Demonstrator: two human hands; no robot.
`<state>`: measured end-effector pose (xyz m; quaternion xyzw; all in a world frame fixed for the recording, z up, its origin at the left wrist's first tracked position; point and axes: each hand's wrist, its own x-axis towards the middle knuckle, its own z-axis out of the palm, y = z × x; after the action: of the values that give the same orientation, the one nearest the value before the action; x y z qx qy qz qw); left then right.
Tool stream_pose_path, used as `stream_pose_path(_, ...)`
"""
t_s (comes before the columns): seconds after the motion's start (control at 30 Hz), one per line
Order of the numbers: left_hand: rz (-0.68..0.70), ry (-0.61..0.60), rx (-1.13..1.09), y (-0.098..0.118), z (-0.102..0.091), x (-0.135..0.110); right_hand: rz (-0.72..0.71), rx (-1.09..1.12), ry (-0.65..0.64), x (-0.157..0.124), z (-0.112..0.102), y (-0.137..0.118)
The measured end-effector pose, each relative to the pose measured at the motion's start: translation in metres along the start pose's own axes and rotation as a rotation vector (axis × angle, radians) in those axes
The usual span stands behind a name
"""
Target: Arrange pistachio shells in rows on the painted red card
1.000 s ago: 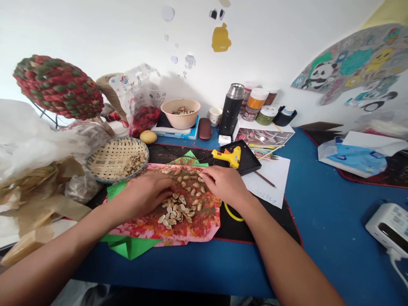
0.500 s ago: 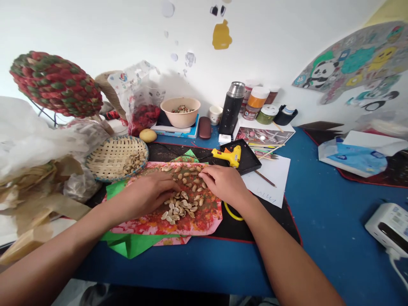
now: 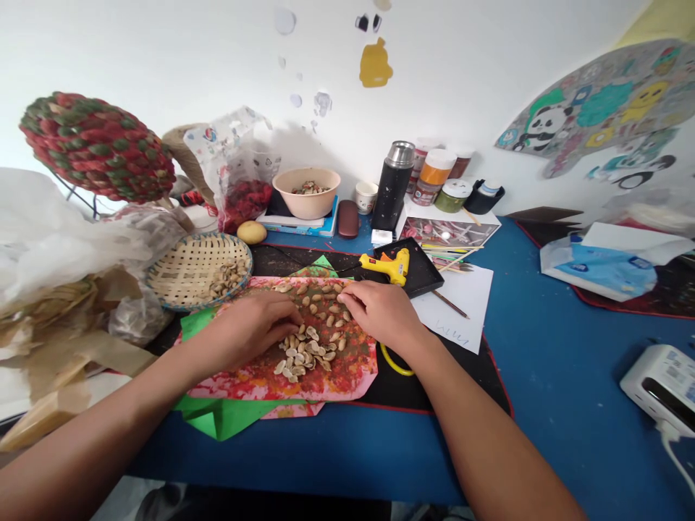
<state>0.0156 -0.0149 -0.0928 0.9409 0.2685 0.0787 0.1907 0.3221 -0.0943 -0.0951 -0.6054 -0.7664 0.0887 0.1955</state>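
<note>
My left hand [image 3: 258, 325] hovers over or rests on a red and orange painted pink sheet [image 3: 239, 380], its fingers bent and a little apart. Beside its fingertips lies a heap of split peanut shells [image 3: 307, 352]; nothing shows between the fingers. Across the sheet, my right hand [image 3: 383, 307] has its fingers curled together at the edge of a scatter of peanuts [image 3: 331, 307]. Its fingertips touch or nearly touch a peanut, and whatever they may hold is hidden. Green paper [image 3: 217, 416] sticks out from under the painted sheet.
A woven basket [image 3: 177, 271] with peanuts stands at the left, near a potato [image 3: 252, 232]. Behind are a bowl [image 3: 307, 202] and a black thermos [image 3: 393, 188]. A yellow glue gun [image 3: 391, 266] lies on a black tray [image 3: 426, 275]. White paper [image 3: 467, 304] and a yellow ring [image 3: 395, 363] lie right.
My left hand has drawn back slightly to the left, away from the shells, and its fingers look a bit more parted. My right hand stays nearly where it was.
</note>
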Motion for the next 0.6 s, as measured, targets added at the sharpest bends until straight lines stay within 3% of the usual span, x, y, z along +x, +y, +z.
stream_pose_path(0.43, 0.021, -0.038, -0.015, 0.002, 0.001, 0.004, 0.02, 0.021, -0.002, 0.0, -0.001, -0.001)
stream_pose_path(0.6, 0.011, -0.038, -0.152, 0.014, -0.016, 0.005, 0.027, 0.04, 0.009, 0.001, -0.002, -0.001)
